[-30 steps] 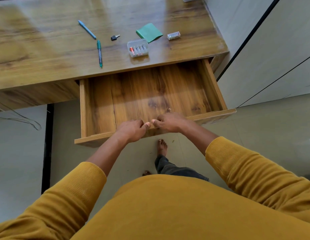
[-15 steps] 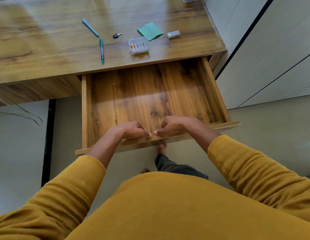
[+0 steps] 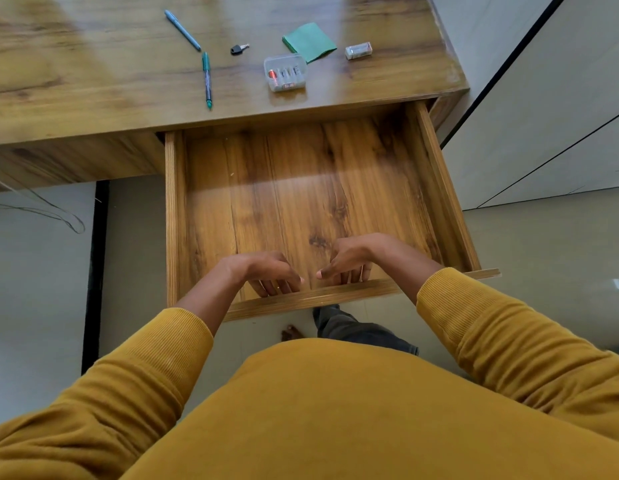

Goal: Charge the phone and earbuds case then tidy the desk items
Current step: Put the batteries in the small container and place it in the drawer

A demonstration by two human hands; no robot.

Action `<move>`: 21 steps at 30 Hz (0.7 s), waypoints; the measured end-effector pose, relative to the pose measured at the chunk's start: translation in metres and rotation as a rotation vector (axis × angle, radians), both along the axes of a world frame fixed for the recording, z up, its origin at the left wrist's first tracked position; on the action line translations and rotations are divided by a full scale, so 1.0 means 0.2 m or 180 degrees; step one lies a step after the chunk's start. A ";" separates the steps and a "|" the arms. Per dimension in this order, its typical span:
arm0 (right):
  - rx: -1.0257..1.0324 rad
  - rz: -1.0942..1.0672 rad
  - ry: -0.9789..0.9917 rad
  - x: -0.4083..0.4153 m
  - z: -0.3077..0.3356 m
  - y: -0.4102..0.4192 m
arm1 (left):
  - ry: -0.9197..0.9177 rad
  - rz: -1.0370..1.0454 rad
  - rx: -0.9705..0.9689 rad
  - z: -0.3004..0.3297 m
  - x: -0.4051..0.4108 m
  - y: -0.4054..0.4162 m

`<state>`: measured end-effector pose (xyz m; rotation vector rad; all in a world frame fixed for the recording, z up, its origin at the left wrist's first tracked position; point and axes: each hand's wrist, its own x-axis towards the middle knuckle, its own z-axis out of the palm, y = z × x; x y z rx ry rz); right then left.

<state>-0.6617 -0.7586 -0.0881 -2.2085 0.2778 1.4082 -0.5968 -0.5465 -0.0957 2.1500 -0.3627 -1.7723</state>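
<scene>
Your left hand and right hand hover over the drawer front edge, fingers loosely curled, holding nothing.

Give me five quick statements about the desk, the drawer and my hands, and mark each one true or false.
1. The wooden drawer is pulled out. True.
2. The drawer holds the blue pen. False: the blue pen lies on the wooden desk top, and nothing shows inside the drawer.
3. The clear plastic battery box sits beside the green folded paper. True.
4. The left hand holds the small black key. False: the small black key lies on the desk.
5. The right hand is at the drawer's front edge. True.
</scene>
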 end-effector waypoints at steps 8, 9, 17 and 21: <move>0.0055 -0.0132 0.0318 0.02 0.01 0.04 | 0.0240 -0.0017 0.0123 -0.03 0.01 0.00; 0.0049 -0.0130 0.0342 0.03 0.02 0.05 | 0.0261 0.0001 0.0132 -0.04 0.02 0.00; 0.0177 -0.0243 -0.0193 0.10 0.05 0.03 | 0.0158 0.0480 -0.0030 0.00 0.07 -0.01; 0.0009 -0.0465 -0.1467 0.28 0.16 -0.05 | -0.0502 0.1032 -0.0440 0.10 0.21 -0.08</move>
